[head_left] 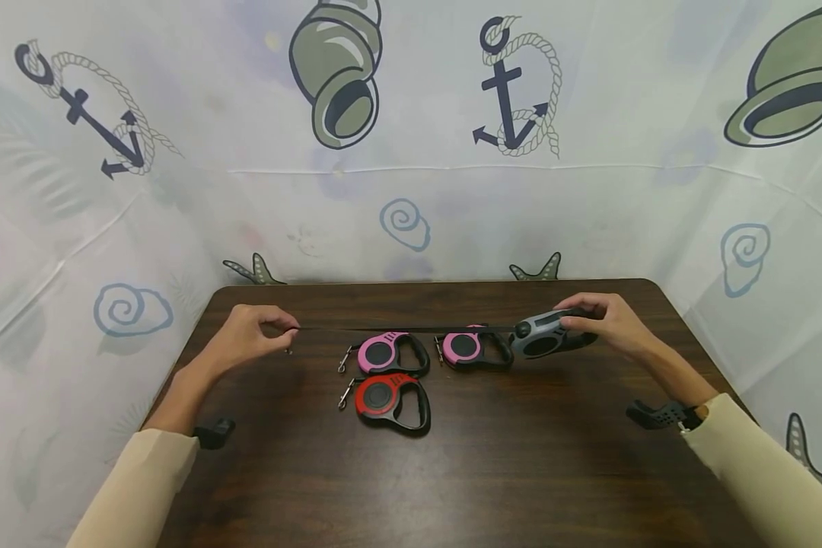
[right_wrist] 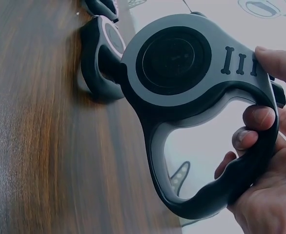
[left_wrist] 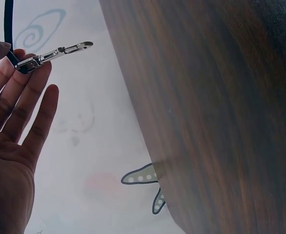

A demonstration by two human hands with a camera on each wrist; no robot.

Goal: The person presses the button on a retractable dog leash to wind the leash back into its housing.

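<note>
My right hand (head_left: 613,323) grips the handle of a grey and black retractable dog leash (head_left: 543,337), fingers curled through its loop in the right wrist view. From its body a dark strap (head_left: 397,329) is drawn out straight to the left, above the table. Thumb and fingers of my left hand (head_left: 250,335) pinch the strap's far end. Beyond that pinch, a silver metal clip (left_wrist: 52,56) sticks out in the left wrist view. Two pink leashes, one at left (head_left: 377,353) and one at right (head_left: 462,347), lie below the strap, with a red leash (head_left: 375,395) nearer me.
All of this is over a dark brown wooden table (head_left: 493,472) with rounded far corners. A white cloth (head_left: 438,228) printed with anchors, shells and starfish hangs behind it and along both sides. Small metal clips (head_left: 344,396) lie left of the resting leashes.
</note>
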